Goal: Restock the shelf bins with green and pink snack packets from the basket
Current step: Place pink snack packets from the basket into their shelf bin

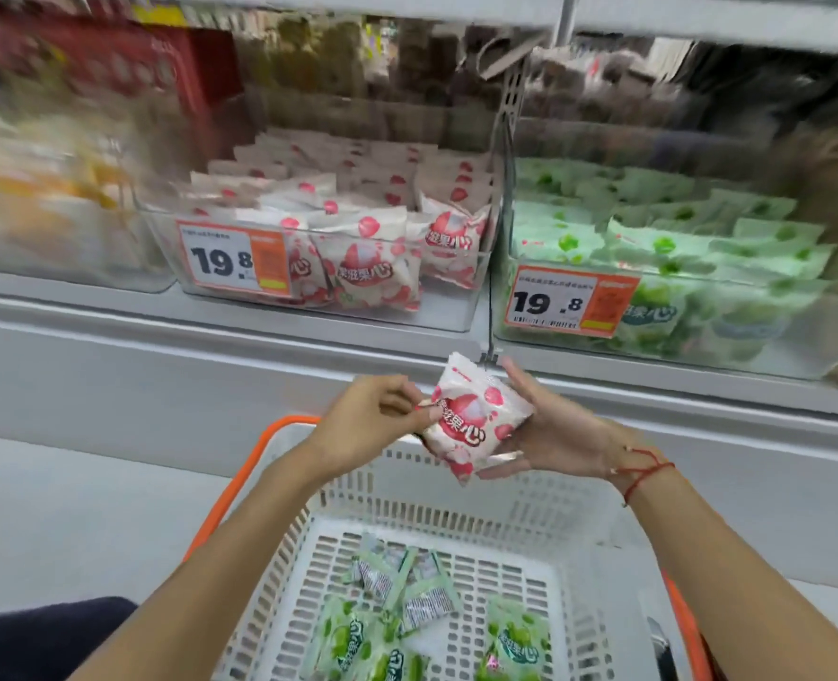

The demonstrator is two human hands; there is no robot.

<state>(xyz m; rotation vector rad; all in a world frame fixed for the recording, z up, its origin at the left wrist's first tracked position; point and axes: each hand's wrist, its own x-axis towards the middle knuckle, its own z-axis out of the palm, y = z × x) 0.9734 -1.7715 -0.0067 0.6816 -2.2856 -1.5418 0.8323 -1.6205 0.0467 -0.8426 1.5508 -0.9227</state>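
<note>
A pink packet [473, 419] is held between both hands above the basket [461, 484], just below the shelf edge. The left hand [372, 422] pinches its left edge with curled fingertips; the right hand [552, 430] cradles it from the right, thumb under the lower end, fingers up behind the top corner. The packet's long axis runs from about 11 o'clock at its top seal to 5 o'clock at its bottom seal, printed face towards the camera. The pink bin [328, 267] sits at 11 o'clock from the hands, the green bin [653, 287] at 1 o'clock. To do this well, I would lift the packet over the pink bin's front wall and lay it face up, matching its neighbours. Only green packets [387, 611] show in the basket.
</note>
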